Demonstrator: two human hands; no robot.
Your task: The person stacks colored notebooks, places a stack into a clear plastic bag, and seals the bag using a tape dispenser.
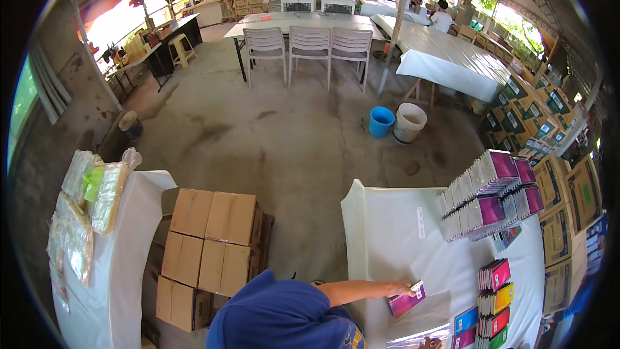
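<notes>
My left arm, in a blue sleeve, reaches right across a white-covered table (387,232). At its end my left hand (404,289) is closed on a purple spiral notebook (405,304), which lies tilted over the table. A clear plastic bag or sheet (423,317) lies flat just below the notebook. My right hand (431,343) shows only in part at the lower edge, by that plastic; its grip is unclear. Beside the plastic are a blue notebook (466,319) and stacks of red (500,274), yellow (504,296) and green notebooks (498,338).
Taller piles of purple-covered spiral notebooks (492,210) stand at the table's far right, with cardboard boxes (557,232) beyond. Brown cartons (219,239) are stacked left of me. Plastic-wrapped packs (81,220) lie on another table. Two buckets (382,121) stand ahead, before chairs (310,48).
</notes>
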